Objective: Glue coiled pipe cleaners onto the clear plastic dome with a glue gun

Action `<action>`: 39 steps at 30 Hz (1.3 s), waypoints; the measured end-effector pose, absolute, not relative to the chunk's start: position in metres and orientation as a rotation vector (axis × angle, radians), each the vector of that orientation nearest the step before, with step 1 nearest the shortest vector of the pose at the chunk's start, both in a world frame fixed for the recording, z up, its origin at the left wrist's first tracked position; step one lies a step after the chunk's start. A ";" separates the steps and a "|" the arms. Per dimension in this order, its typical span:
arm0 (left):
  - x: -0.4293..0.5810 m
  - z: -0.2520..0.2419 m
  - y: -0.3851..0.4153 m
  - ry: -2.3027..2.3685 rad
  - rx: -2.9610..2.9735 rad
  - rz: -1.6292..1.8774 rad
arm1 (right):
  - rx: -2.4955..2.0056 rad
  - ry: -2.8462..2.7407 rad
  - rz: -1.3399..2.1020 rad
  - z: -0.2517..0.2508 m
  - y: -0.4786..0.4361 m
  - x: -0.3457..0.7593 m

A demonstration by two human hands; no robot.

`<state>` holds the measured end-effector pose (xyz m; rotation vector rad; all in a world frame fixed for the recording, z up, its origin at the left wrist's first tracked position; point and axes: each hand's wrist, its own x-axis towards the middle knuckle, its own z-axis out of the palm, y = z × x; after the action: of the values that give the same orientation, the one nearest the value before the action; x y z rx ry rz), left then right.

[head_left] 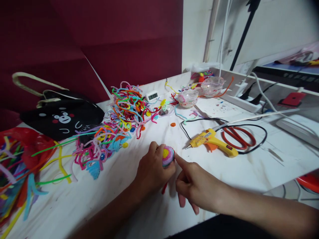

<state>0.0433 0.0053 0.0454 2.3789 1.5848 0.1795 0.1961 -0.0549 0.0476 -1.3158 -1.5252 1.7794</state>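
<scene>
My left hand (pixel 152 169) is closed around a small round coil of pipe cleaners (pixel 167 156). The coil has a yellow centre with pink, purple and bluish rings around it. With its index finger stretched out, my right hand (pixel 196 184) touches the coil's right edge. Its other fingers are loosely bent and apart, and nothing shows between them. Below the coil a short red piece of pipe cleaner (pixel 164 188) sticks out; I cannot tell whether it is joined to the coil. My left palm and fingers hide part of the coil.
A yellow hot glue gun (pixel 211 142) lies to the right, beside red-handled scissors (pixel 239 137) and black cable. Loose pipe cleaners (pixel 129 103) are heaped at the left. Clear plastic bowls (pixel 188 99), a small digital display (pixel 152 96) and a power strip (pixel 245 99) stand farther back.
</scene>
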 end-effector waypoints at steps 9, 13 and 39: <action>0.038 0.043 0.006 1.509 2.370 0.235 | -1.385 -1.772 1.444 0.044 -0.054 0.216; 0.035 0.045 0.008 1.481 2.340 0.201 | -1.629 -1.931 0.407 0.039 -0.051 0.260; 0.018 0.058 0.020 1.247 2.282 0.094 | -1.772 -1.832 0.724 0.036 -0.027 0.345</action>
<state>0.0177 0.0196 0.0575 2.2820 1.2467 0.0935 0.3453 -0.0267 0.0359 -1.7720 -1.8324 0.7243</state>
